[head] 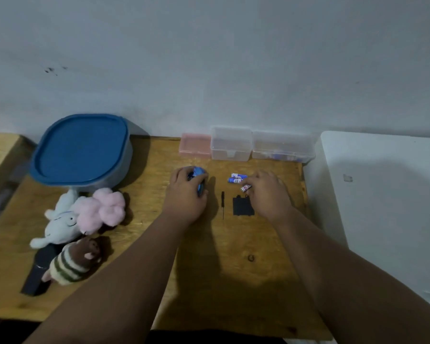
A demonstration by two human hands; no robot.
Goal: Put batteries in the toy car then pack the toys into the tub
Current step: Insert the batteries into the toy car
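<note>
My left hand (186,192) is wrapped over the blue toy car (198,173) on the wooden table; most of the car is hidden under my fingers. My right hand (266,192) pinches one battery (245,187) at its fingertips. Two more blue-and-white batteries (236,178) lie just behind it. The black battery cover (242,206) lies flat below my right fingers, and a small black screwdriver (223,203) lies between my hands. The grey tub with its blue lid (81,150) shut stands at the back left. A white plush (60,219), a pink plush (102,209) and a striped brown plush (72,264) lie in front of the tub.
Three small plastic boxes, pink (195,145), clear (231,144) and clear (282,147), line the back edge by the wall. A white surface (382,194) adjoins the table on the right. A dark object (39,271) lies under the striped plush.
</note>
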